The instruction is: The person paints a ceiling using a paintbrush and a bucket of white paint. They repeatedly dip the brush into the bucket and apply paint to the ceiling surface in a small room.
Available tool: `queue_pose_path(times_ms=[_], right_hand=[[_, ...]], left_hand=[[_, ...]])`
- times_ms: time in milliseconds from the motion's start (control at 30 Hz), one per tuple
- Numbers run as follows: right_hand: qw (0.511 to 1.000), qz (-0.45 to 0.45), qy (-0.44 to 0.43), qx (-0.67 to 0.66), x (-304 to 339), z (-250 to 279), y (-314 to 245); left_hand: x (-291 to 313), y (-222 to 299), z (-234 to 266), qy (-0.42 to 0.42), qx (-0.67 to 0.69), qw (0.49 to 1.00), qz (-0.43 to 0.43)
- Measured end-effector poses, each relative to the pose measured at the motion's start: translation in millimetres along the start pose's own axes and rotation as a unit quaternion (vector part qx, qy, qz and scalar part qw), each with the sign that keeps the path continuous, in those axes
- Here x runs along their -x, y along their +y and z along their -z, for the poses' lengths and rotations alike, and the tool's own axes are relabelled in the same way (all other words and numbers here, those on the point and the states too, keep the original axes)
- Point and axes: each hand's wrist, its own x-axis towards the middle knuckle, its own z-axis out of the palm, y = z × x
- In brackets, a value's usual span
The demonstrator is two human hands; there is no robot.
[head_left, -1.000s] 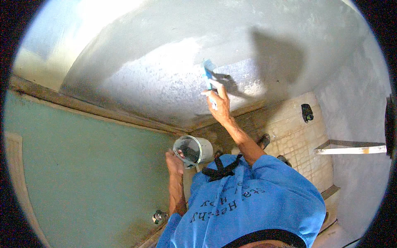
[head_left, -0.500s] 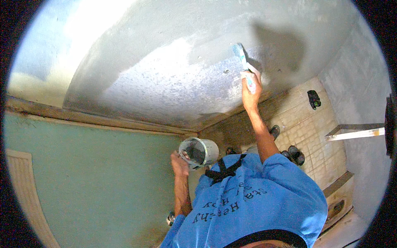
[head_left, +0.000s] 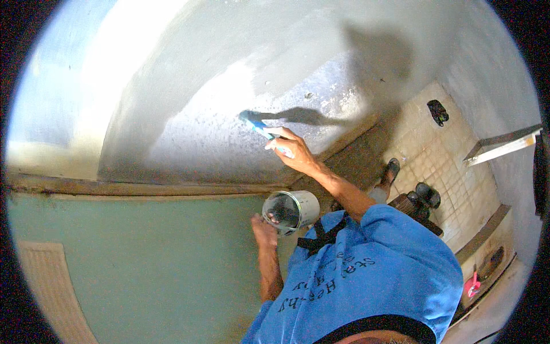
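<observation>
My right hand (head_left: 295, 152) is shut on a blue-handled brush (head_left: 255, 123), whose head is pressed against the grey, wet-looking wall (head_left: 229, 69). The brush throws a long shadow to the right across the wall. My left hand (head_left: 263, 226) grips a pale round can (head_left: 292, 209) from below, held near my chest with its dark open mouth facing the wall. My blue shirt (head_left: 372, 281) fills the lower right.
A brown ledge (head_left: 143, 188) separates the grey wall from a green wall (head_left: 143, 258) below it. The tiled floor (head_left: 452, 172) holds dark sandals (head_left: 427, 195) and a dark object (head_left: 438, 112). A pale shelf (head_left: 501, 143) juts out at right, and a pink item (head_left: 472, 285) lies lower right.
My right hand has swept the brush from the upper right of the wall down and to the left. The can stays in my left hand near my chest.
</observation>
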Motion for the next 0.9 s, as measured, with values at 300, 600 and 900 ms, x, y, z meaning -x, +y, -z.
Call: queue_pose_path(times_ms=[300, 600, 900], right_hand=[[0.976, -0.126, 0.177, -0.011, -34, 146, 63], [0.933, -0.045, 0.348, 0.082, -73, 252, 36], [0.960, 0.028, 0.253, 0.119, -85, 130, -15]], left_hand=[[7, 11, -18, 0.032, -0.053, 0.998, -0.021], [-14, 12, 12, 0.030, -0.080, 0.996, 0.022], [0, 15, -12, -0.036, -0.069, 0.996, 0.041]])
